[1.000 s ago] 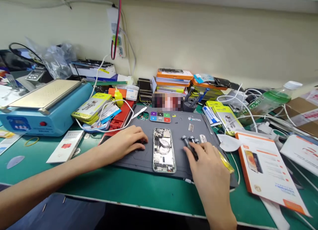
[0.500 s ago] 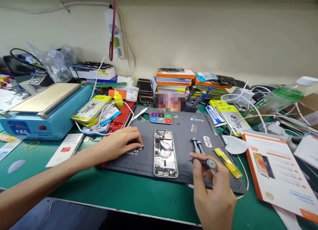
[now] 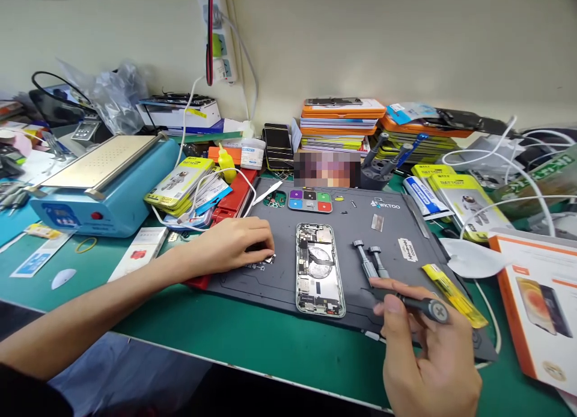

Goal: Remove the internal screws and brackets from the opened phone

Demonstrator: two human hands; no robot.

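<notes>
An opened phone (image 3: 320, 270), its inner parts exposed, lies upright in the view on the dark grey repair mat (image 3: 270, 291). To its left my left hand (image 3: 238, 243) rests on the mat, closed, its fingertips on a small metallic part (image 3: 270, 259) that is mostly covered. My right hand (image 3: 428, 345), right of the phone, grips a dark screwdriver (image 3: 412, 304) between thumb and fingers. Its cross-marked end cap faces me, and its thin tip points left, apart from the phone. Two grey screwdrivers (image 3: 372, 261) lie on the mat just beyond that hand.
A coloured screw tray (image 3: 310, 201) sits above the phone. At left stand a blue heating plate machine (image 3: 103, 188) and yellow battery boxes (image 3: 180, 185). A tool holder (image 3: 381, 173), a yellow packet (image 3: 455, 297) and an orange-white box (image 3: 532, 303) are at right. Cables trail about.
The whole view has shifted, so most things now appear farther right. My right hand with the screwdriver has drawn slightly rightward from the phone. My left hand stays at the small part.
</notes>
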